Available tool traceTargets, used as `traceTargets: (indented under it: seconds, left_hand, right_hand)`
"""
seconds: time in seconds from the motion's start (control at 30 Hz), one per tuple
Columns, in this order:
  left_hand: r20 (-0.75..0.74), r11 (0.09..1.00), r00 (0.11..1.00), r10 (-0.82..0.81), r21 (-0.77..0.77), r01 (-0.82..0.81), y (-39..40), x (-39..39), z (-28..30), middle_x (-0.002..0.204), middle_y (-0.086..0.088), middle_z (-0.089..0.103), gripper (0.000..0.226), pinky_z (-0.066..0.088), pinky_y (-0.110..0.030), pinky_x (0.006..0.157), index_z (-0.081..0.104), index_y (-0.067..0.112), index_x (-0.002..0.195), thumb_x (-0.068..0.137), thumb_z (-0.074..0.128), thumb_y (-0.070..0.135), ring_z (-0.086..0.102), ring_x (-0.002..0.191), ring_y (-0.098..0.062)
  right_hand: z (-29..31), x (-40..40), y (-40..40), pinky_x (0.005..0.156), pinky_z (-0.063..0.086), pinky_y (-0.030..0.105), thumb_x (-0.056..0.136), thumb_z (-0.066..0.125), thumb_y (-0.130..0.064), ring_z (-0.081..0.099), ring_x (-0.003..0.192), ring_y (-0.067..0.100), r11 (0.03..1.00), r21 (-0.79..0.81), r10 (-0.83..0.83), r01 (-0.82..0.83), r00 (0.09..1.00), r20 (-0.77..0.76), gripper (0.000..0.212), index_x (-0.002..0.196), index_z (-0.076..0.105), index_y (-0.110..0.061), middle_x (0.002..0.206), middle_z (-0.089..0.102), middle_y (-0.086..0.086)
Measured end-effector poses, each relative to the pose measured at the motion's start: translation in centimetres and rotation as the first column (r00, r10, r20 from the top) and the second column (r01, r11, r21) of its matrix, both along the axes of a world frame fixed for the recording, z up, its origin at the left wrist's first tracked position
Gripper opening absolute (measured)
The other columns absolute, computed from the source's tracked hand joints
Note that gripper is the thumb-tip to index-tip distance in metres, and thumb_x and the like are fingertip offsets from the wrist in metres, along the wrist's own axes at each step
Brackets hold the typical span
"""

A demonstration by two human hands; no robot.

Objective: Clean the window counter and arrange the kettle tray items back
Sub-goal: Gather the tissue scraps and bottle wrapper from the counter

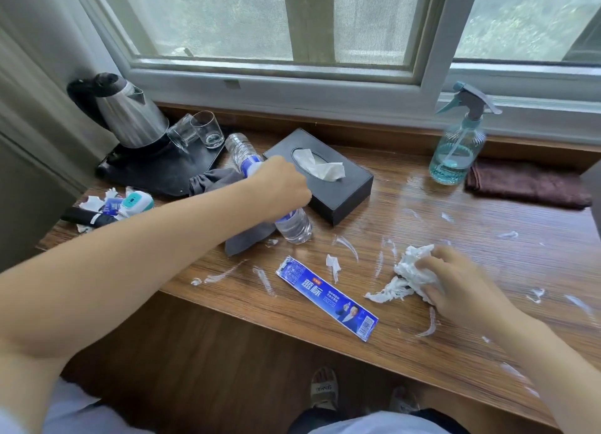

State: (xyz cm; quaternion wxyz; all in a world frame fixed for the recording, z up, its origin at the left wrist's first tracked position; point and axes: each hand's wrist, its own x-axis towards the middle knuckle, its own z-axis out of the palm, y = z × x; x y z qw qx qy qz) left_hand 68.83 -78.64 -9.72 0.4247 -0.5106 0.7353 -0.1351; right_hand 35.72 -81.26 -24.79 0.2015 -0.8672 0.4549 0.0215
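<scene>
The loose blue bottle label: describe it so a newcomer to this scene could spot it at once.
Start at the wooden window counter and look to its near edge, between the person's two arms. There the loose blue bottle label lies flat, in front of the black tissue box. It is a long printed strip, unlike the white smears and crumpled tissue around it.

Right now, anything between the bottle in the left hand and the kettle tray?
Yes. A grey cloth lies bunched at the tray's near edge, under the bottle the left hand grips. A second bottle lies against the tray's right side. The tray's middle looks bare.
</scene>
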Motion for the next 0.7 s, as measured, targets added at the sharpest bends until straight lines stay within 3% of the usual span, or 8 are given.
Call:
traceTargets:
  seconds: [0.2,0.37,0.43,0.5,0.53,0.6,0.67,0.7]
  left_hand:
    - [0.075,0.997,0.995,-0.068,0.042,0.065,-1.9,-2.2,-2.1,0.117,-0.001,0.071,0.025,0.042,-0.034,0.073,0.072,0.020,0.118,0.094,0.069,0.010,0.065,0.111,-0.027]
    - [0.152,0.987,0.975,-0.161,0.019,0.160,-1.1,-2.8,-2.6,0.125,-0.005,0.068,0.028,0.042,-0.045,0.093,0.069,0.024,0.124,0.096,0.071,0.022,0.058,0.120,-0.032]
    - [-0.010,0.942,0.945,-0.328,-0.073,0.327,0.4,-3.7,-3.4,0.113,-0.004,0.069,0.020,0.043,-0.042,0.089,0.070,0.022,0.115,0.095,0.071,0.022,0.059,0.110,-0.029]
    - [-0.315,0.914,0.861,-0.400,-0.205,0.350,2.4,-4.8,-5.7,0.097,-0.001,0.068,0.014,0.039,-0.035,0.073,0.069,0.021,0.103,0.090,0.073,0.020,0.060,0.093,-0.023]
    - [-0.458,0.943,0.827,-0.325,-0.220,0.249,3.3,-5.1,-7.2,0.097,0.000,0.068,0.014,0.036,-0.034,0.069,0.068,0.020,0.105,0.091,0.072,0.019,0.061,0.092,-0.022]
    - [-0.674,0.989,0.738,0.034,-0.082,-0.121,4.6,-5.4,-10.4,0.112,-0.001,0.067,0.020,0.037,-0.034,0.070,0.063,0.022,0.119,0.099,0.064,0.024,0.062,0.105,-0.024]
    - [-0.793,0.882,0.497,0.351,0.102,-0.460,5.4,-5.8,-12.9,0.120,0.001,0.064,0.022,0.042,-0.035,0.077,0.061,0.025,0.121,0.100,0.061,0.032,0.061,0.113,-0.023]
    - [-0.839,0.809,0.362,0.405,0.145,-0.569,5.6,-5.9,-14.0,0.119,0.002,0.064,0.020,0.043,-0.035,0.079,0.061,0.025,0.117,0.099,0.063,0.035,0.061,0.111,-0.022]
  right_hand:
    - [0.2,-0.1,0.0,0.078,0.046,0.032,0.095,0.068,-0.022,0.057,0.106,0.021,1.000,0.007,-0.015,0.015,1.000,0.013,0.035,0.130,0.061,-0.021,0.132,0.049,-0.004]
    - [0.0,-0.1,0.0,0.076,0.047,0.034,0.095,0.069,-0.025,0.058,0.105,0.023,1.000,-0.002,-0.012,0.012,1.000,0.005,0.035,0.129,0.061,-0.021,0.130,0.049,-0.003]
    - [-0.1,-0.1,0.0,0.077,0.050,0.037,0.094,0.070,-0.024,0.058,0.104,0.024,1.000,-0.010,-0.008,0.008,1.000,0.003,0.035,0.128,0.062,-0.021,0.130,0.050,-0.002]
    - [-0.2,-0.1,0.0,0.077,0.052,0.040,0.093,0.070,-0.023,0.058,0.103,0.024,1.000,-0.017,-0.011,0.012,1.000,0.017,0.034,0.126,0.063,-0.021,0.128,0.050,-0.002]
    - [-0.3,-0.2,0.0,0.076,0.052,0.040,0.093,0.070,-0.022,0.058,0.102,0.023,1.000,-0.017,-0.013,0.013,0.999,0.030,0.033,0.124,0.063,-0.021,0.126,0.050,-0.003]
    - [-0.4,-0.2,0.0,0.073,0.051,0.040,0.092,0.069,-0.022,0.054,0.098,0.021,1.000,-0.015,-0.018,0.018,0.999,0.046,0.030,0.122,0.062,-0.022,0.121,0.048,-0.005]
    - [-0.5,-0.4,0.1,0.070,0.052,0.040,0.092,0.068,-0.021,0.051,0.093,0.019,1.000,-0.012,-0.018,0.018,0.999,0.043,0.028,0.119,0.062,-0.021,0.116,0.046,-0.006]
    - [-0.6,-0.5,0.1,0.068,0.052,0.040,0.091,0.068,-0.020,0.051,0.091,0.018,1.000,-0.009,-0.017,0.017,0.999,0.041,0.028,0.118,0.061,-0.021,0.115,0.046,-0.006]
